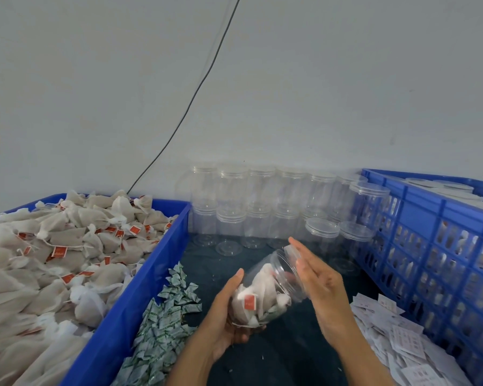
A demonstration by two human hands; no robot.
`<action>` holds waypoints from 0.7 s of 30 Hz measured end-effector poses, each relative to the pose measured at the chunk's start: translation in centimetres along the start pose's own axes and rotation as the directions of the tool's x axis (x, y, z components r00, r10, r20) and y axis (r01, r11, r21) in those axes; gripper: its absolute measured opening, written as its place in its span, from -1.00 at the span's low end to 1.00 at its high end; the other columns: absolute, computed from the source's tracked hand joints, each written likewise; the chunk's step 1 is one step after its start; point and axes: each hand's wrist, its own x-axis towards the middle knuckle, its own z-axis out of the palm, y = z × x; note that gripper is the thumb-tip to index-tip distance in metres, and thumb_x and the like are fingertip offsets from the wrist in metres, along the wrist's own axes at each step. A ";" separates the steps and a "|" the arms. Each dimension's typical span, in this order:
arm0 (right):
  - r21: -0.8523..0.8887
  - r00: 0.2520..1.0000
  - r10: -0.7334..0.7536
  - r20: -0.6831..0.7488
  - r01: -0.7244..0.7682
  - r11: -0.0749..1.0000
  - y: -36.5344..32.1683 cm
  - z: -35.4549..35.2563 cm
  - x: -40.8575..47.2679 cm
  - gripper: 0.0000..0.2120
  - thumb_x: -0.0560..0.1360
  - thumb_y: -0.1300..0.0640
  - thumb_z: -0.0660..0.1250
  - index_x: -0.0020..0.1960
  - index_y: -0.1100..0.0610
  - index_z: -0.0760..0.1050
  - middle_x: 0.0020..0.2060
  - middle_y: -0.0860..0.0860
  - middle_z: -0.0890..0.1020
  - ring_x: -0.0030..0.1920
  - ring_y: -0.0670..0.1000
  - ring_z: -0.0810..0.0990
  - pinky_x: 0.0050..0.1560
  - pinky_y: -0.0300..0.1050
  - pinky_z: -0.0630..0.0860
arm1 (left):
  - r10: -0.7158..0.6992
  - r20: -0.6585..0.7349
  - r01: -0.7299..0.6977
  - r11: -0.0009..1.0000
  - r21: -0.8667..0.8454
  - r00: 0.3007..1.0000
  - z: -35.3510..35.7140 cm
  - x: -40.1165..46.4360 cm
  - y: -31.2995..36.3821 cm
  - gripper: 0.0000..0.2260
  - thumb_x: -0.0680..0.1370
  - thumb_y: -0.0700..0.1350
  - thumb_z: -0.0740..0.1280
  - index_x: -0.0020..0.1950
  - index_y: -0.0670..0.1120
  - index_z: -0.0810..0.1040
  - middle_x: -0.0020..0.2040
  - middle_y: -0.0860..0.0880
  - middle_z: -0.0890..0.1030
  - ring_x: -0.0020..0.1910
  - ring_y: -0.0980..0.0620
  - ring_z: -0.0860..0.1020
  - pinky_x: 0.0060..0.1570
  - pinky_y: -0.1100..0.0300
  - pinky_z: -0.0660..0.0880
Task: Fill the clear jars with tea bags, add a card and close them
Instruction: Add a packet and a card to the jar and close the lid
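Note:
My left hand (229,316) grips the base of a clear jar (265,288) that lies tilted, mouth up and to the right. Inside it are several white tea bags, one with a red tag. My right hand (315,274) lies flat, fingers straight, against a clear lid (292,253) at the jar's mouth. The blue bin (140,296) on the left is heaped with tea bags (53,252). White cards (402,338) lie in a pile at the right.
Stacked empty clear jars (262,207) with lids stand along the grey wall at the back. A blue slatted crate (435,252) on the right holds more jars. Small green-and-white sachets (168,316) are strewn beside the bin. A black cable (195,90) hangs down the wall.

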 end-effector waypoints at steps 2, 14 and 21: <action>-0.021 0.998 -0.068 -0.016 0.067 0.998 -0.3 -0.5 0.0 -0.64 0.40 -0.03 0.35 0.18 -0.26 0.57 0.21 -0.19 0.58 0.27 -0.18 0.51 0.24 -0.23 0.44 | -0.021 0.031 0.022 0.999 -0.032 0.999 -0.2 -0.1 0.1 -0.32 0.36 0.38 0.25 0.03 -0.21 0.68 -0.09 -0.24 0.65 -0.30 -0.11 0.60 -0.58 0.32 0.31; -0.149 0.985 -0.121 0.123 0.139 0.979 -0.5 0.6 -0.5 -0.64 0.43 0.01 0.41 0.23 -0.11 0.57 0.17 -0.07 0.46 0.28 -0.14 0.43 0.23 -0.44 0.33 | -0.012 0.017 0.011 0.999 0.033 1.000 0.1 -0.5 0.2 -0.37 0.37 0.40 0.23 -0.03 -0.13 0.71 -0.07 -0.26 0.64 -0.23 -0.13 0.62 -0.52 0.27 0.30; -0.051 0.963 -0.132 0.235 0.148 0.988 -0.3 -0.5 -0.2 -0.68 0.46 0.15 0.41 0.19 -0.09 0.62 0.15 -0.05 0.51 0.27 -0.10 0.47 0.24 -0.40 0.33 | -0.096 0.103 0.088 0.993 0.083 0.990 -0.2 -0.9 0.2 -0.37 0.39 0.41 0.20 -0.12 -0.13 0.71 -0.14 -0.22 0.64 -0.33 -0.13 0.60 -0.60 0.33 0.30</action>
